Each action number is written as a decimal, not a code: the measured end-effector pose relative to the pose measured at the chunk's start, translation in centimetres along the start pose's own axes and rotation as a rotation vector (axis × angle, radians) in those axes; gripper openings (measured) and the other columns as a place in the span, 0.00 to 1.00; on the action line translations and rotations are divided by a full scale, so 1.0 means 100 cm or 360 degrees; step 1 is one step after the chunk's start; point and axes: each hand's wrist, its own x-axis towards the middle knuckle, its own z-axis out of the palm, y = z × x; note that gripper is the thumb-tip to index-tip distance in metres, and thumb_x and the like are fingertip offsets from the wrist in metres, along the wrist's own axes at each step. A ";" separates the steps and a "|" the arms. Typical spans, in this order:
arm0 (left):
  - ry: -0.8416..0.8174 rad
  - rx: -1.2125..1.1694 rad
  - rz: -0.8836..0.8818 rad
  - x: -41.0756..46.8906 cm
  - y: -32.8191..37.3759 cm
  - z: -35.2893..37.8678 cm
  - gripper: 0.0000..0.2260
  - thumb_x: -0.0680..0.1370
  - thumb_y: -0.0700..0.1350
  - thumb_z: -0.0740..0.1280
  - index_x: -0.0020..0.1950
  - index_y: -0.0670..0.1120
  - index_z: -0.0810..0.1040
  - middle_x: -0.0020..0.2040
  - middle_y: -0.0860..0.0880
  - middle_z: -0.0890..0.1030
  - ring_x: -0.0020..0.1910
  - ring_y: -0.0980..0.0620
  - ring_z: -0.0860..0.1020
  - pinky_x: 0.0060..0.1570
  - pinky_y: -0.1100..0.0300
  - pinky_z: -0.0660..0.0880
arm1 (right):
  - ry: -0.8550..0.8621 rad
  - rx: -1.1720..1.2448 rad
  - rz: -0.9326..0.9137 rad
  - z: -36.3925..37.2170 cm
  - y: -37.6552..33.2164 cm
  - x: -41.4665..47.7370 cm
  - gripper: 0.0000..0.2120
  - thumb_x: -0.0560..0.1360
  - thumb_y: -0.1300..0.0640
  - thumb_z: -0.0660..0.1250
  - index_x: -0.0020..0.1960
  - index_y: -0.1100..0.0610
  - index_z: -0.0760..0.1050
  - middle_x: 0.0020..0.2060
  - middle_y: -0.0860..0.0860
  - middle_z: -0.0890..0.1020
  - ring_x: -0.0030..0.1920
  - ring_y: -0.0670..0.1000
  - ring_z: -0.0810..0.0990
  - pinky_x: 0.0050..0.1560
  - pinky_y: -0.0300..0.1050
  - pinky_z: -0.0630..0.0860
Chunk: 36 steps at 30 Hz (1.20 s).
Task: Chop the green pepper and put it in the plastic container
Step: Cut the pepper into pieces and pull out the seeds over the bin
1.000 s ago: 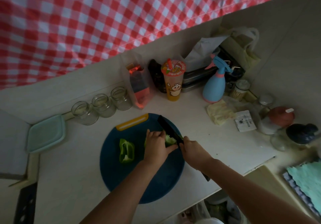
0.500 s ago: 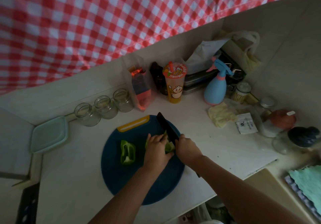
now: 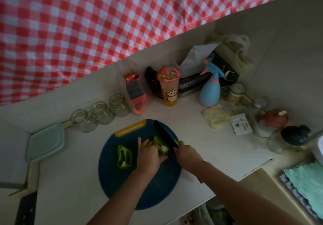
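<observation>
The blue round cutting board (image 3: pixel 122 189) lay on the white counter (image 3: pixel 209 148), with its yellow handle at the far edge. The pepper piece (image 3: pixel 162 147) being cut lay near the centre of the board, with pale inner flesh showing. The left hand (image 3: pixel 148 155) held this piece from its left side. Its fingers (image 3: pixel 147 144) were bent and closed up against one another over the left flank of the piece, with one finger standing slightly apart to the left. The thumb lay along the near edge of the piece. The fingertips were hidden behind the knuckles, so the exact line of contact could not be read. The right hand (image 3: pixel 187 155) was wrapped around the handle of the knife (image 3: pixel 164 134) with all fingers closed on it, and the hand covered the handle. The dark blade ran from that hand toward the far left, crossing the right flank of the pepper piece, and its tip lay near the board's yellow handle. The piece therefore lay between the left fingers and the blade. A second pepper piece (image 3: pixel 124 157) lay on the board to the left of the left hand, apart from it, hollow side up. The plastic container (image 3: pixel 45 141), with its pale green lid on, stood on the counter well to the left of the board, beside three glass jars (image 3: pixel 101 113).
</observation>
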 end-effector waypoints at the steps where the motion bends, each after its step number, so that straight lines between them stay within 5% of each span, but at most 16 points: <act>1: -0.0007 0.0006 -0.0001 0.000 0.000 0.000 0.30 0.73 0.61 0.65 0.67 0.43 0.70 0.66 0.47 0.75 0.72 0.49 0.62 0.74 0.50 0.40 | -0.0010 0.0034 -0.0025 -0.004 0.000 -0.001 0.14 0.82 0.49 0.51 0.55 0.60 0.66 0.54 0.62 0.79 0.53 0.61 0.78 0.48 0.48 0.73; 8: -0.0023 -0.0072 -0.0055 0.001 -0.002 -0.005 0.33 0.71 0.65 0.64 0.69 0.45 0.68 0.70 0.48 0.70 0.72 0.48 0.61 0.73 0.49 0.43 | 0.0214 0.0154 -0.0304 -0.043 0.012 -0.014 0.14 0.81 0.47 0.56 0.45 0.58 0.64 0.43 0.60 0.81 0.43 0.60 0.80 0.36 0.43 0.67; 13: 0.0148 -0.0414 -0.0036 0.015 0.002 -0.017 0.28 0.77 0.58 0.63 0.73 0.46 0.65 0.72 0.46 0.66 0.72 0.48 0.61 0.73 0.52 0.54 | 0.0426 -0.0357 -0.0408 -0.065 0.033 -0.008 0.11 0.81 0.49 0.55 0.54 0.57 0.63 0.43 0.56 0.81 0.41 0.58 0.79 0.35 0.44 0.65; 17: -0.0004 -0.0710 0.0043 0.034 0.015 -0.029 0.23 0.77 0.52 0.65 0.70 0.47 0.68 0.68 0.46 0.70 0.67 0.49 0.67 0.66 0.57 0.66 | 0.0472 -0.0496 -0.0410 -0.057 0.047 0.005 0.11 0.80 0.51 0.55 0.58 0.57 0.64 0.51 0.54 0.77 0.47 0.54 0.78 0.39 0.45 0.69; 23: -0.0466 -0.0467 0.0243 0.053 0.025 -0.031 0.29 0.71 0.49 0.73 0.70 0.47 0.69 0.69 0.47 0.69 0.68 0.49 0.67 0.65 0.59 0.64 | 0.0446 -0.0486 -0.0376 -0.034 0.068 0.022 0.17 0.78 0.61 0.58 0.66 0.58 0.63 0.57 0.55 0.74 0.55 0.55 0.74 0.52 0.46 0.71; 36: -0.0333 -0.0456 0.0467 0.056 0.025 -0.015 0.13 0.71 0.47 0.73 0.54 0.48 0.77 0.52 0.49 0.78 0.56 0.50 0.71 0.57 0.56 0.71 | 0.0632 -0.0294 -0.0240 -0.029 0.066 0.013 0.22 0.76 0.63 0.60 0.70 0.56 0.65 0.62 0.55 0.68 0.61 0.55 0.67 0.61 0.44 0.68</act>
